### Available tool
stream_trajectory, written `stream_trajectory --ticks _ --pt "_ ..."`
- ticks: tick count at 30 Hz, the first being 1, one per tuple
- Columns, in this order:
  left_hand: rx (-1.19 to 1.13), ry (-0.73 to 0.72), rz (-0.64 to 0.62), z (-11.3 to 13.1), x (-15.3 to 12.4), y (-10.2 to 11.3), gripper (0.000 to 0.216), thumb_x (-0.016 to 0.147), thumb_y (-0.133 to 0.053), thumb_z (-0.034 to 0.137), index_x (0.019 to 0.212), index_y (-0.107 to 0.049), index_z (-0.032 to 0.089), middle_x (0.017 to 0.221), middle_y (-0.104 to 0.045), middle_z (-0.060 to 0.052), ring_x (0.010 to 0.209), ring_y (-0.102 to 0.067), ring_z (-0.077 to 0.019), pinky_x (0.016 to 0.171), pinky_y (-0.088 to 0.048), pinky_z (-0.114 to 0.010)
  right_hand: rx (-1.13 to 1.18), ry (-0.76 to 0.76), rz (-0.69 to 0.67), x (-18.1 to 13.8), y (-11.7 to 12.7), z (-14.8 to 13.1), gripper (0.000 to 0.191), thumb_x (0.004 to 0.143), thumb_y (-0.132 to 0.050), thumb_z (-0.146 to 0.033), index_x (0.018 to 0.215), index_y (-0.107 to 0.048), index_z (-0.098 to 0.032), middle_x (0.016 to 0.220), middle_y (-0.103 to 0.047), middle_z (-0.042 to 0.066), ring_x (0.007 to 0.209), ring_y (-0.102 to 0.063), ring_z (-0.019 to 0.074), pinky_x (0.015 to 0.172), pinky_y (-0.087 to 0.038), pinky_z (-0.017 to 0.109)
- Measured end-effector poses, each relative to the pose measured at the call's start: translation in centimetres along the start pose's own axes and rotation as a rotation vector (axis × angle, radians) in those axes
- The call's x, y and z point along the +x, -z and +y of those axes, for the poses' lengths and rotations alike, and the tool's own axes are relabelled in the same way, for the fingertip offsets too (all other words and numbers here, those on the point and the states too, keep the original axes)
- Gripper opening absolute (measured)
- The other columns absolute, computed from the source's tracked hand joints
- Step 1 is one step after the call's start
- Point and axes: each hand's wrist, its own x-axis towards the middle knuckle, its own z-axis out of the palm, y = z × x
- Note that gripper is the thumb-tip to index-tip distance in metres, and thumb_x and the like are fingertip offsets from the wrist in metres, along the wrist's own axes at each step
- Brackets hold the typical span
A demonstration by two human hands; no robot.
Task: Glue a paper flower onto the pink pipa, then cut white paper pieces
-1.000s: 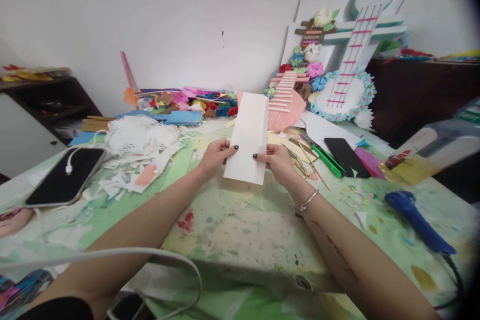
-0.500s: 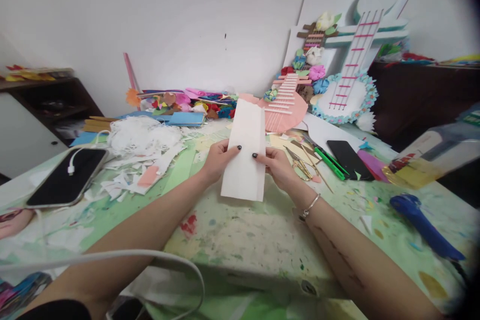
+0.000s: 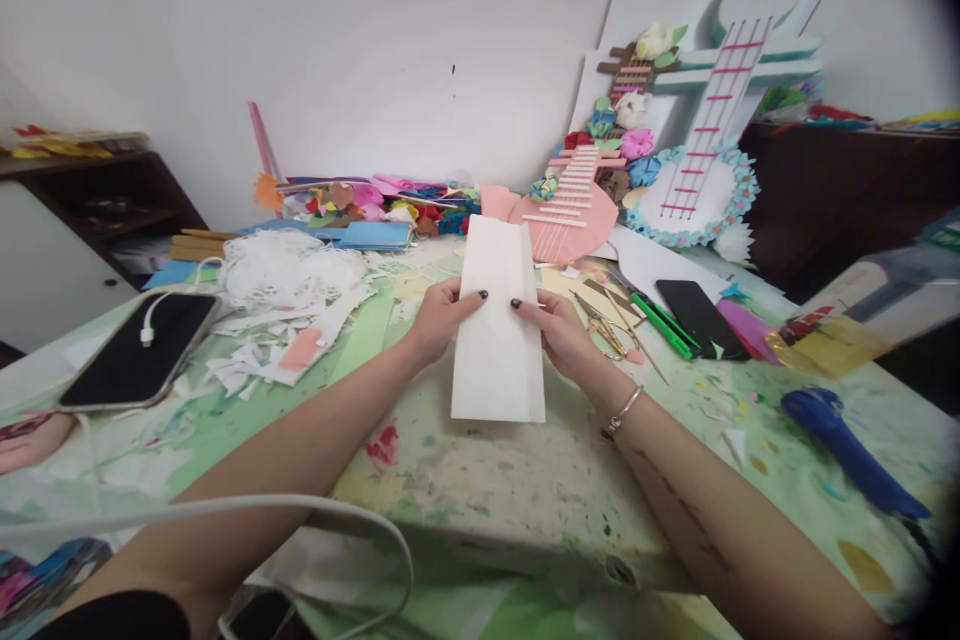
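Observation:
A long folded strip of white paper (image 3: 496, 340) is held upright over the paint-stained green table (image 3: 480, 480). My left hand (image 3: 441, 320) pinches its left edge with the thumb on the front. My right hand (image 3: 559, 332) pinches its right edge the same way. A fold line runs lengthwise near the strip's right side. A silver bracelet sits on my right wrist.
Scissors (image 3: 600, 325), a green marker (image 3: 660, 325) and a black phone (image 3: 694, 315) lie right of my hands. A blue tool (image 3: 847, 450) lies further right. White paper scraps (image 3: 277, 320) and a charging phone (image 3: 139, 350) are at left. Paper craft guitars (image 3: 675, 150) lean on the wall.
The paper strip has come lower and nearer to me, and has turned a little so its bottom edge is more level. Both hands keep their grip.

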Motion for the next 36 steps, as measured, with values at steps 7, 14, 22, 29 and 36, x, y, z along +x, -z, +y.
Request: stream_trajectory --ticks 7,14,22,29,36 --pt "-0.146 0.165 -0.022 0.4 -0.2 -0.6 0.032 0.063 -0.075 0.026 0.089 -0.066 0.009 0.079 -0.072 -0.009 0.064 -0.065 -0.018 0.063 -0.052 -0.031 0.047 -0.017 0.044 0.2 0.1 0.1 0.025 0.061 -0.075 -0.029 0.081 -0.069 -0.014 0.075 -0.072 0.005 0.061 -0.063 0.0162 0.059 -0.049 0.028" --pt "-0.179 0.3 -0.022 0.6 -0.2 -0.8 0.024 0.065 -0.07 0.02 0.086 -0.066 0.008 0.073 -0.071 -0.01 0.067 -0.068 -0.0223 0.064 -0.054 -0.034 0.124 -0.128 0.073 0.1 0.0 -0.1 0.017 0.061 -0.073 -0.021 0.076 -0.068 -0.014 0.076 -0.074 0.007 0.063 -0.065 0.0184 0.061 -0.051 0.03" --pt "-0.179 0.354 -0.056 0.3 -0.2 -0.7 0.027 0.067 -0.073 0.023 0.089 -0.066 0.008 0.078 -0.072 -0.013 0.07 -0.069 -0.0235 0.064 -0.054 -0.033 0.134 -0.106 0.077 0.6 0.7 0.6 0.019 0.059 -0.075 -0.021 0.075 -0.068 -0.013 0.075 -0.073 0.008 0.066 -0.067 0.02 0.063 -0.052 0.031" --pt "-0.143 0.45 -0.251 0.5 -0.9 -1.0 0.036 0.062 -0.079 0.022 0.094 -0.067 0.011 0.088 -0.072 -0.016 0.086 -0.068 -0.0323 0.075 -0.055 -0.043 0.117 -0.018 0.128 0.9 1.2 0.8 0.023 0.06 -0.078 -0.026 0.077 -0.067 -0.014 0.079 -0.073 0.008 0.069 -0.067 0.0205 0.066 -0.054 0.034" --pt "-0.171 0.439 -0.2 0.7 -0.9 -1.0 0.027 0.061 -0.077 0.02 0.084 -0.068 0.01 0.081 -0.072 -0.014 0.071 -0.067 -0.0247 0.071 -0.054 -0.038 0.203 -0.017 -0.007 0.9 1.2 1.0 0.022 0.066 -0.075 -0.028 0.082 -0.066 -0.017 0.085 -0.074 0.005 0.075 -0.068 0.0201 0.073 -0.055 0.035"
